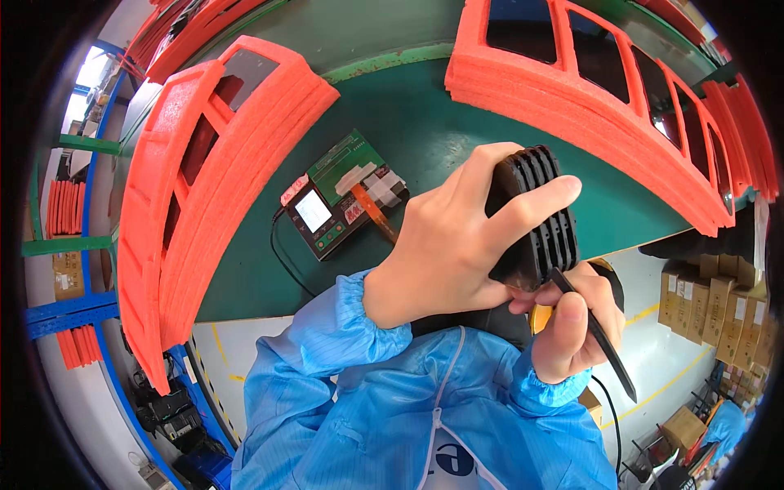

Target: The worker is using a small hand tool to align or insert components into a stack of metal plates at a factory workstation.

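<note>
Where left hand (pixel 461 233) grips, black slabs (pixel 560 238) hide — partly.

I see a bright blue work jacket (pixel 380 400) on this person, thin and slightly shiny, with faint fine lines in the cloth. Both sleeves (pixel 306 347) bunch into gathered cuffs (pixel 395 336). A pale zip (pixel 451 366) parts at the chest, showing a light shirt (pixel 447 475) with dark print.

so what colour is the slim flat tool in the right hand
The slim flat tool in the right hand is black, clearest in the head view.
</note>
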Action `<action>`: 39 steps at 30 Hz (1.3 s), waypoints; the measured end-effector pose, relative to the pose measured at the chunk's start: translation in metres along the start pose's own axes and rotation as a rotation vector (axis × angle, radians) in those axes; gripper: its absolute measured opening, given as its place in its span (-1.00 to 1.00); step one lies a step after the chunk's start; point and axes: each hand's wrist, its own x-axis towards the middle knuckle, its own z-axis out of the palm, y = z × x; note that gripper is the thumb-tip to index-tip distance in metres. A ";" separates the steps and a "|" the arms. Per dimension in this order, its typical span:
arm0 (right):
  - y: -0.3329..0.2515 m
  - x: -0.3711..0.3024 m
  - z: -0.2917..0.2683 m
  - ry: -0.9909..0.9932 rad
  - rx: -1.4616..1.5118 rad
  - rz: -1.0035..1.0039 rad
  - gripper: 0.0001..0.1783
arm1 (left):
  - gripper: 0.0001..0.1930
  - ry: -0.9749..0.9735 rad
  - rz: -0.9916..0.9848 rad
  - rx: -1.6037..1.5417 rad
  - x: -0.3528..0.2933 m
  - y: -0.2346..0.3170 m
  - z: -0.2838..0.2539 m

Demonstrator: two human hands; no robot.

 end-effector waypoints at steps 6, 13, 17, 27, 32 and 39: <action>0.002 0.002 -0.004 -0.108 -0.096 -0.090 -0.70 | -0.15 0.005 0.002 -0.024 -0.001 -0.002 0.000; -0.001 0.001 -0.003 -0.046 -0.048 -0.027 -0.67 | -0.17 0.002 0.014 0.003 0.002 -0.002 0.002; 0.008 -0.004 -0.002 -0.012 -0.001 -0.041 -0.66 | -0.18 -0.001 0.013 -0.003 0.001 -0.002 0.002; -0.003 0.000 -0.001 -0.064 -0.151 -0.019 -0.65 | -0.19 -0.016 0.014 0.011 0.001 -0.002 0.000; 0.007 -0.003 0.002 0.030 0.010 -0.077 -0.66 | -0.20 -0.010 0.021 -0.019 0.001 -0.005 0.000; 0.004 -0.003 0.005 0.052 -0.040 -0.047 -0.67 | -0.20 -0.012 0.025 -0.007 0.001 -0.004 0.000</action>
